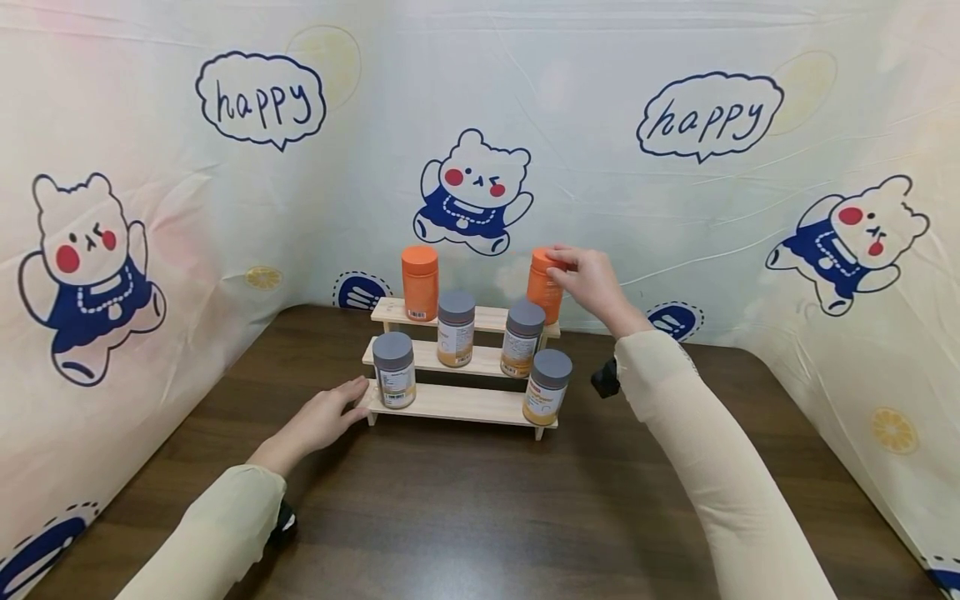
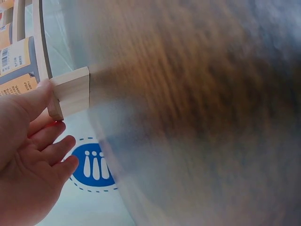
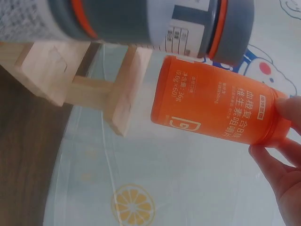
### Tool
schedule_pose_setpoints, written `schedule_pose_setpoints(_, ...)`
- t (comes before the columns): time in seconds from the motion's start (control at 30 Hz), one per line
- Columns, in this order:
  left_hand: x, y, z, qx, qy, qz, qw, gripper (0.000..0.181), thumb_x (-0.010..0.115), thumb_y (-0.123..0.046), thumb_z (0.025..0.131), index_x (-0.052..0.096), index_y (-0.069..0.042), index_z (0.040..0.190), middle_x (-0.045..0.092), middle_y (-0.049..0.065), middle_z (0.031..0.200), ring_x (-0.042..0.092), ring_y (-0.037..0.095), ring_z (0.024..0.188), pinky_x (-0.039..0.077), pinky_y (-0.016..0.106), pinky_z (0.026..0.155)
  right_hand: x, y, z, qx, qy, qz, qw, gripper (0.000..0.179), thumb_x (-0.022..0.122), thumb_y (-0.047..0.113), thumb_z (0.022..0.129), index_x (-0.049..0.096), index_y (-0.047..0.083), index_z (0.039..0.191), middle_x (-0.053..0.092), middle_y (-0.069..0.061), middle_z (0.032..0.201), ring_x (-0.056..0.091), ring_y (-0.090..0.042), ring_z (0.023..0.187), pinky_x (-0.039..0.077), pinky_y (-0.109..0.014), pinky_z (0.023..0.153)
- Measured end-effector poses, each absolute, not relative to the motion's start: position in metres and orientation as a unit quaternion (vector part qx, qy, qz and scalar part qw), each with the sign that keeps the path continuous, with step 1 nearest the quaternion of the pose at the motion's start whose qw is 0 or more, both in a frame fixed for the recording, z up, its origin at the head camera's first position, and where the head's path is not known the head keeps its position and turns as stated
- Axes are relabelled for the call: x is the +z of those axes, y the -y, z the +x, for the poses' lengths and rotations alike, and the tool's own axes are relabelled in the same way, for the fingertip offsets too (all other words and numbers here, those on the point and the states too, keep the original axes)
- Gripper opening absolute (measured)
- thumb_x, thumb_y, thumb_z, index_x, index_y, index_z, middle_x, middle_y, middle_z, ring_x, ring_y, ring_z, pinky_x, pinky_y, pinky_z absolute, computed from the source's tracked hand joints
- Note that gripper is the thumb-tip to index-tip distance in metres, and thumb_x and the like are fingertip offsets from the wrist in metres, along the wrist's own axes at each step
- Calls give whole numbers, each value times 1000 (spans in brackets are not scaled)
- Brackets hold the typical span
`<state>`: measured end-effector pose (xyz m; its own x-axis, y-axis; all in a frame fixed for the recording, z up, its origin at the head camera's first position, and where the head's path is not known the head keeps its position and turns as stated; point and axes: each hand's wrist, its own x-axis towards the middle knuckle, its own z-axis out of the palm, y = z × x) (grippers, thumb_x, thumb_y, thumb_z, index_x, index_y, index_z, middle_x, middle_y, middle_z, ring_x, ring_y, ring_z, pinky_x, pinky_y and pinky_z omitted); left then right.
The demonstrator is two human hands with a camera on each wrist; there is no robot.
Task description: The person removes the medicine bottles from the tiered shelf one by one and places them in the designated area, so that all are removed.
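A three-tier wooden stand holds several bottles. My right hand pinches the upper part of an orange bottle at the right end of the top tier; in the right wrist view the bottle shows white print, with fingertips around its cap end. My left hand is at the left end of the bottom tier. There, in the left wrist view, the thumb lies on the board and the index finger sits under its end, gripping it.
Another orange bottle stands at the top tier's left. Grey-lidded bottles stand below: two on the middle tier and two on the bottom, left and right. Patterned cloth rises behind the brown table.
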<state>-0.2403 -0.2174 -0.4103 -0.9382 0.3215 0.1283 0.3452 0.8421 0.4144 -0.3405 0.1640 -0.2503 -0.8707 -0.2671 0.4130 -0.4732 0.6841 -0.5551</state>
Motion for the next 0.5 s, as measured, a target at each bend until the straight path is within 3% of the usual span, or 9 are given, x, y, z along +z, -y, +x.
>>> schedule_pose_setpoints(0.5, -412, 218, -241, -238, 956, -168, 24, 51, 60, -13, 90, 42, 10, 132, 38, 28, 136, 40, 43, 121, 33, 55, 96, -251, -202, -325, 372, 894, 181, 172, 39, 61, 11, 89, 55, 2, 127, 48, -10, 134, 53, -29, 112, 48, -41, 86)
